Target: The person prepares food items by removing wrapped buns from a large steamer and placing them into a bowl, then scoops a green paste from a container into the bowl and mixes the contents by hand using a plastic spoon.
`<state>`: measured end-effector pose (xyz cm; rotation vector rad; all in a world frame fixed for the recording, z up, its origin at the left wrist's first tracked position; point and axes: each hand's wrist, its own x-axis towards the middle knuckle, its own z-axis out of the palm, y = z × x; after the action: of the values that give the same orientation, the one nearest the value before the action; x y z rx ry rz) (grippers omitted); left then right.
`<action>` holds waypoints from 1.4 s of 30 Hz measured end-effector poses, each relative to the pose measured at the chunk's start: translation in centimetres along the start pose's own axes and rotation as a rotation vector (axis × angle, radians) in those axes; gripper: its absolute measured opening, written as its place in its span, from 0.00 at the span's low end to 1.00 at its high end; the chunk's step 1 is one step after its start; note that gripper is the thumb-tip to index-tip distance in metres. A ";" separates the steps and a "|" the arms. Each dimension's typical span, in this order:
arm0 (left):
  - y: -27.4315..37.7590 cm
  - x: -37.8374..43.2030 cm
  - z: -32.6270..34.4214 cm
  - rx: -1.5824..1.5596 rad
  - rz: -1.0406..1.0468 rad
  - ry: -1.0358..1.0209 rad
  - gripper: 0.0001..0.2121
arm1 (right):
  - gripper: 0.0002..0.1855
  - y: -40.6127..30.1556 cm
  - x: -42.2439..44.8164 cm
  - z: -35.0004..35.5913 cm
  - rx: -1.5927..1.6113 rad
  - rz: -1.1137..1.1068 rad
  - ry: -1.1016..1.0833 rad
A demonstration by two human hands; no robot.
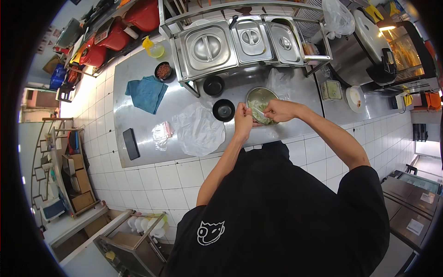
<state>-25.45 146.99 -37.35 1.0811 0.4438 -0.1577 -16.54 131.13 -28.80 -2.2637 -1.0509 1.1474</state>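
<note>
A metal mixing bowl (263,92) stands near the front edge of the steel counter, tilted a little, with a pale green mixture (259,107) inside. My left hand (244,119) grips the bowl by its left rim, some fingers under it. A white spoon-like utensil (258,112) is pinched in my right hand (281,110), its end in the mixture. Two black bowls, one nearer (224,110) and one farther (214,86), sit left of the metal bowl. A clear plastic bag (278,81) lies behind it.
Lidded steel food pans (207,50) sit in a raised rack at the back. Leftward on the counter (138,121) are a teal cloth (147,93), a phone (131,143), plastic sheeting (199,130), a bowl of reddish-brown food (163,71) and a spray bottle (154,48). A rice cooker (360,52) stands right.
</note>
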 end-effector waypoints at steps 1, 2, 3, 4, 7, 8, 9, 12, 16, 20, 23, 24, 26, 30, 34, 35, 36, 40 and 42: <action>0.4 0.1 0.4 -0.005 -0.026 -0.021 0.03 | 0.11 0.6 -0.2 0.0 -0.001 0.001 0.003; 0.8 0.2 0.7 -0.011 -0.052 -0.042 0.03 | 0.12 1.7 -0.5 0.2 0.118 -0.077 0.074; 0.8 0.1 0.6 -0.009 -0.054 -0.038 0.03 | 0.13 2.4 -0.7 0.8 0.242 -0.159 0.141; 0.9 0.5 0.6 0.027 -0.026 -0.066 0.03 | 0.13 3.1 -0.8 0.9 0.237 -0.162 0.140; 1.1 1.3 0.5 0.095 0.020 -0.087 0.03 | 0.13 4.8 -1.1 1.4 0.536 0.062 0.154; 1.1 1.5 0.5 0.127 0.035 -0.082 0.03 | 0.13 5.2 -1.2 1.7 0.623 0.111 0.162; 1.0 1.7 0.2 0.127 0.037 -0.077 0.03 | 0.13 5.4 -1.2 2.0 0.710 0.157 0.167; 0.6 1.9 -0.8 0.126 0.057 -0.054 0.05 | 0.13 5.8 -1.1 3.2 0.908 0.226 0.178; 0.1 1.3 -2.4 0.147 -0.036 -0.015 0.11 | 0.14 6.3 -1.0 4.5 0.889 0.274 0.250; 1.8 -1.7 -4.2 0.656 -0.112 0.036 0.13 | 0.15 6.5 -2.1 5.0 0.956 0.305 0.360; 1.3 -4.1 -8.7 1.116 -0.027 0.025 0.11 | 0.15 5.9 -2.4 6.0 0.980 0.285 0.431; 0.9 -4.9 -10.6 1.312 -0.006 0.049 0.09 | 0.15 5.4 -2.6 6.2 0.957 0.261 0.478; 1.4 -5.7 -13.1 1.445 -0.020 0.120 0.09 | 0.15 5.2 -3.0 6.4 0.932 0.242 0.534; 3.6 -4.9 -15.0 1.498 0.045 0.166 0.27 | 0.15 5.3 -3.6 7.0 0.980 0.290 0.530; 4.3 -1.9 -10.4 1.435 0.515 0.088 0.39 | 0.15 4.9 -4.1 7.4 1.043 0.294 0.545; 3.8 -1.0 -10.1 1.471 0.530 0.120 0.42 | 0.15 4.5 -4.1 7.4 1.036 0.289 0.546; 3.4 -0.2 -9.5 1.502 0.549 0.142 0.45 | 0.15 4.3 -4.2 7.3 1.048 0.293 0.560; 3.9 1.2 -9.2 1.354 0.673 0.122 0.47 | 0.15 3.2 -5.2 6.7 1.068 0.293 0.638; 5.0 0.5 -7.2 1.165 0.706 0.015 0.48 | 0.14 2.6 -6.3 6.0 1.090 0.299 0.676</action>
<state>-25.29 155.67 -36.25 2.3144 -0.0965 0.2644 -22.67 124.67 -30.73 -1.6532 0.1946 0.6599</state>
